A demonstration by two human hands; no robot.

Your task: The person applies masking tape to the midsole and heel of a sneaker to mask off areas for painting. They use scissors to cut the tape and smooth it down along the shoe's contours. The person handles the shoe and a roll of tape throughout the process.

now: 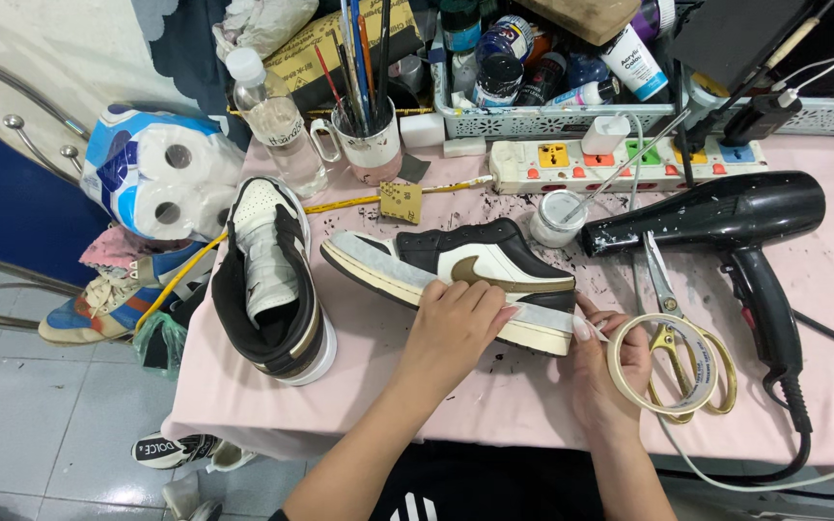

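A black, white and brown sneaker [456, 259] lies on its side in the middle of the pink-covered table [369, 386], sole towards me. My left hand [451, 328] presses a strip of masking tape against its cream midsole. My right hand [605, 362] holds the masking tape roll [663, 365] just right of the heel, the tape stretched from the roll to the shoe. A second matching sneaker [272, 280] stands to the left, its toe pointing away from me.
Gold-handled scissors [673, 318] lie under the tape roll. A black hair dryer [736, 227], a small white jar [557, 217], a power strip [620, 162], a mug of brushes [369, 135], a water bottle [277, 121], a basket of paint bottles [542, 68] and toilet rolls [161, 174] surround the shoes.
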